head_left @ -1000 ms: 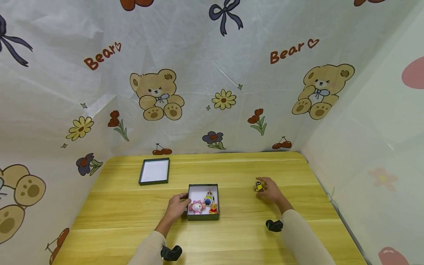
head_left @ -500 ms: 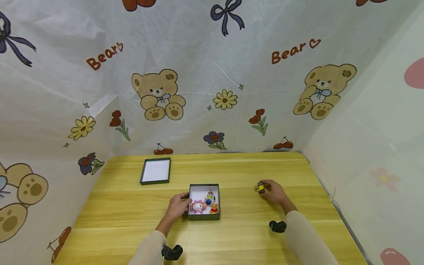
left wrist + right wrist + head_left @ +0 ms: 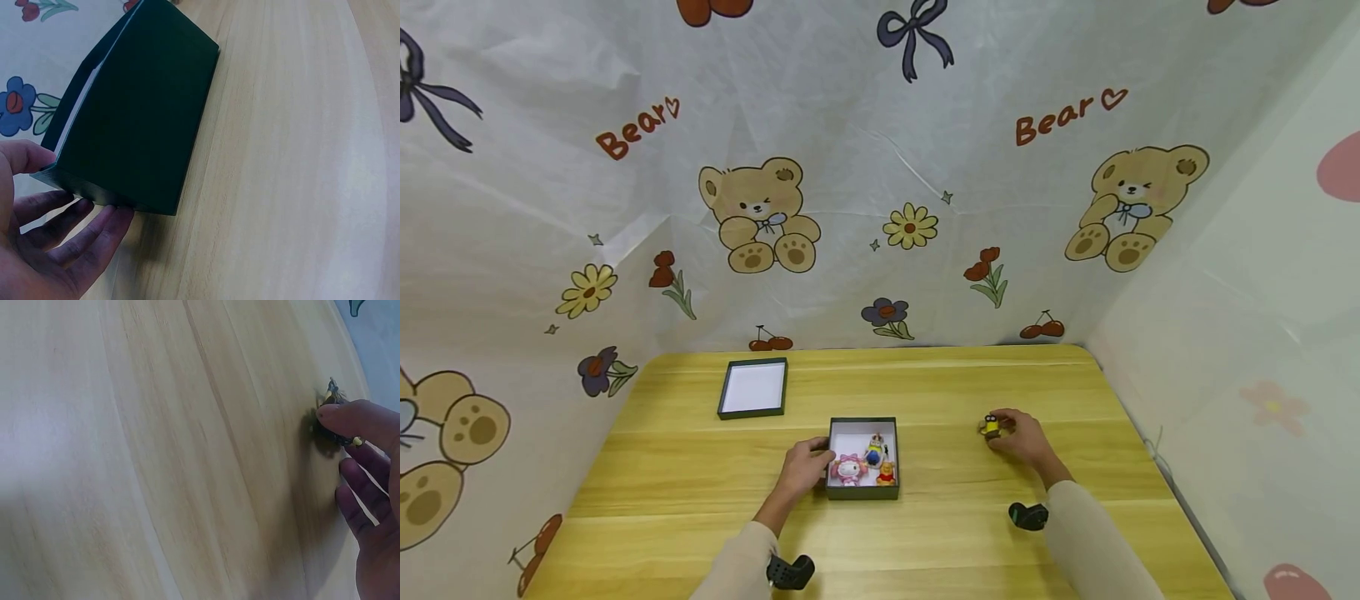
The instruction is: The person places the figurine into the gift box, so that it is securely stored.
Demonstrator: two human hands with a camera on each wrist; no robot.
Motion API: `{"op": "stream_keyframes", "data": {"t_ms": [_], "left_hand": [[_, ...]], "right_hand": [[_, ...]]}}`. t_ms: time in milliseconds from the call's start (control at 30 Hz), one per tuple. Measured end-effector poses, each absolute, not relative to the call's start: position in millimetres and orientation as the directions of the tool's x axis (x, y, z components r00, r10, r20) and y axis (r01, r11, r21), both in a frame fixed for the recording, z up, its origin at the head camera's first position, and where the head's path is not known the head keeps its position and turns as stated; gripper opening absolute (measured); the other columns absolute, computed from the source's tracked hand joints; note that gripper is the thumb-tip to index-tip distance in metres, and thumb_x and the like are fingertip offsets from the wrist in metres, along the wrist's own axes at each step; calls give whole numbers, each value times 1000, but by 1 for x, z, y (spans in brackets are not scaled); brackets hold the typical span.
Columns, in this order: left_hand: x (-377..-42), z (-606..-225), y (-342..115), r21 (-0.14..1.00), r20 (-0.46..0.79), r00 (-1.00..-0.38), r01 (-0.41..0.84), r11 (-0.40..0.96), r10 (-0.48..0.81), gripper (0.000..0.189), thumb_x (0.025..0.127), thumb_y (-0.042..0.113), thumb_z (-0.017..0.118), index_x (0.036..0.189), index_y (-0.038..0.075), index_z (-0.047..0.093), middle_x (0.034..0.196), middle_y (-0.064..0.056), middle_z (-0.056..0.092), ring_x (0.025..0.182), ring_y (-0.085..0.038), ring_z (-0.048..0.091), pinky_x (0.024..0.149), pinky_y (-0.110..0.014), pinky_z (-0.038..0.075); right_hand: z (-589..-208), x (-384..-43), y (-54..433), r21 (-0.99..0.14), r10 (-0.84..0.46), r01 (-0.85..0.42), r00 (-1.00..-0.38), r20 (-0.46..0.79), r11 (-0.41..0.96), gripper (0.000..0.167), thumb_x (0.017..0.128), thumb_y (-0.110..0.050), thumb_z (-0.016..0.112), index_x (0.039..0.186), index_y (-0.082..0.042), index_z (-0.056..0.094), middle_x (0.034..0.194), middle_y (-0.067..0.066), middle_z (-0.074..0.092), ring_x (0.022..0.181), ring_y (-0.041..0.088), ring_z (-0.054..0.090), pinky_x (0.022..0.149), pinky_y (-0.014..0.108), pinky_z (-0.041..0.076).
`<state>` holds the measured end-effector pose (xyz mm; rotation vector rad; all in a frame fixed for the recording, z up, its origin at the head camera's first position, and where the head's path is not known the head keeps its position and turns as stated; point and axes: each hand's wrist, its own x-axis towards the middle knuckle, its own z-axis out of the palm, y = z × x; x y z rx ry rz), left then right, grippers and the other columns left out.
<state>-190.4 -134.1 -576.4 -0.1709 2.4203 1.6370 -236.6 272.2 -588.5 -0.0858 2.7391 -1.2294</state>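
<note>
In the head view, my left hand (image 3: 801, 467) grips the left wall of an open dark green box (image 3: 862, 492). The left wrist view shows the thumb over its rim and the fingers against the outside. Inside lie a pink bow-topped character figurine (image 3: 848, 471), a yellow-and-blue figurine (image 3: 874, 452) and a small Winnie-the-Pooh figurine (image 3: 885, 474). Farther right, my right hand (image 3: 1021, 437) pinches a small yellow-and-black Minion figurine (image 3: 991, 427) between thumb and fingers, at the tabletop. From the right wrist, the thumb covers much of this figurine (image 3: 332, 394).
The box lid (image 3: 752, 388), white inside with a dark green rim, lies at the back left of the wooden table (image 3: 925, 542). A printed bear cloth (image 3: 835, 292) hangs behind the table. A pale wall (image 3: 1240, 333) borders the right side.
My right hand has shifted slightly to the right with the Minion figurine, which now looks more upright. My left hand keeps its grip on the box.
</note>
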Motion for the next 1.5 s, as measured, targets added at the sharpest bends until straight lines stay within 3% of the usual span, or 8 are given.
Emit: {"op": "stream_keyframes", "data": {"t_ms": [333, 867, 1200, 1500], "left_hand": [[-189, -573, -134, 899, -250, -968, -222, 379, 24, 44, 92, 12, 59, 129, -11, 54, 120, -26, 61, 92, -27, 65, 70, -36, 56], [-190, -573, -134, 908, -249, -968, -221, 356, 34, 44, 92, 11, 59, 130, -11, 53, 120, -26, 60, 87, -23, 64, 65, -34, 56], [-190, -572, -133, 906, -258, -966, -230, 354, 34, 45, 92, 11, 59, 131, -11, 52, 120, -26, 60, 88, -23, 63, 66, -34, 56], [-190, -572, -134, 905, -264, -964, -237, 354, 29, 45, 93, 11, 58, 131, -11, 51, 121, -26, 59, 86, -22, 64, 65, -34, 56]], "right_hand": [[-587, -232, 252, -802, -107, 19, -989, -103, 597, 51, 79, -11, 78, 124, 1, 59, 114, 20, 62, 105, 36, 57, 87, 49, 49], [-564, -224, 193, -857, -170, -92, -985, 5, 507, 49, 78, -9, 79, 123, -1, 61, 116, 14, 61, 107, 35, 56, 88, 48, 47], [-552, -221, 164, -866, -190, -101, -982, 7, 490, 49, 75, -12, 82, 120, -6, 63, 116, 10, 62, 108, 33, 56, 91, 48, 47], [-548, -222, 145, -880, -233, -152, -971, 49, 451, 47, 76, -12, 81, 119, -6, 64, 118, 11, 62, 109, 35, 55, 93, 54, 44]]}}
